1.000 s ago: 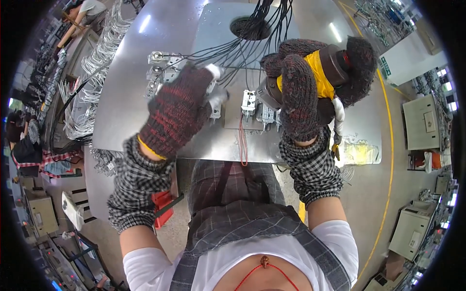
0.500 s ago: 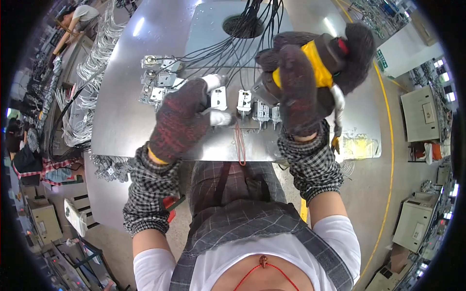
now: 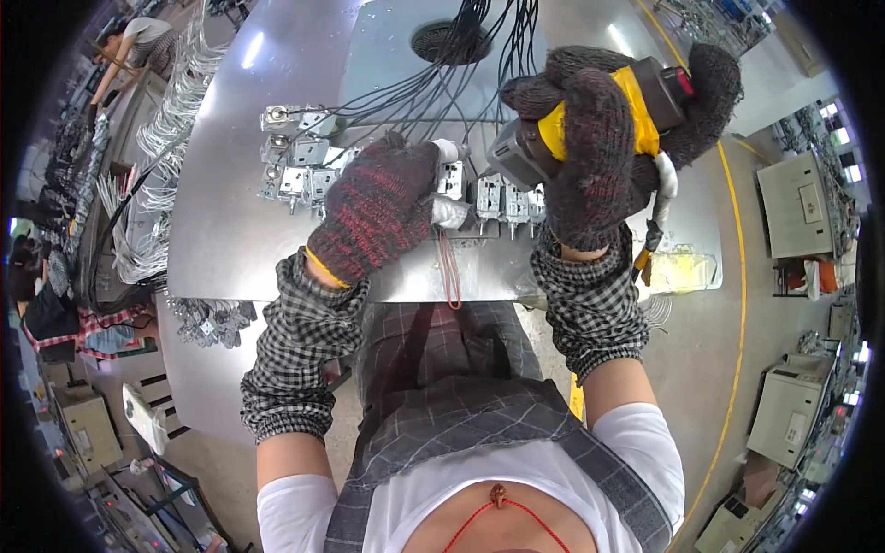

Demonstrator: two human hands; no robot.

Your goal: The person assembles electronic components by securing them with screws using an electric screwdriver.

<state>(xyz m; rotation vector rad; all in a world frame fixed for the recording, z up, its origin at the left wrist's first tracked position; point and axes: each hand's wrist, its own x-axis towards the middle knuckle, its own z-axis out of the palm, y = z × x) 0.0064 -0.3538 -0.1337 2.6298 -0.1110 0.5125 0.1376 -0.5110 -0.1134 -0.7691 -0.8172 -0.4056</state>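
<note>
My left hand [image 3: 383, 207], in a dark red-and-black knit glove with white-wrapped fingertips, pinches a small silver metal housing [image 3: 451, 181] between thumb and fingers at the middle of the table. A black-and-yellow handheld power tool [image 3: 522, 157] is gripped in my gloved right hand [image 3: 597, 152]. Its front points left toward that housing; whether its tip touches is too small to tell. Just right of the housing stands a short row of similar metal housings [image 3: 502, 203]. More housings [image 3: 295, 180] sit left of my left hand, with black cables [image 3: 406, 97] running to several.
The metal table [image 3: 217, 240] has a round cable hole [image 3: 450, 42] at its far side. An orange-red cord loop [image 3: 449, 272] hangs over its near edge. Bundled white wires [image 3: 175, 120] line the left. Clear yellowish packaging [image 3: 682, 272] lies at right. Another person [image 3: 147, 41] works far left.
My left hand has moved right and closed on a housing. My right hand has shifted slightly right with the power tool, whose front now points at that housing.
</note>
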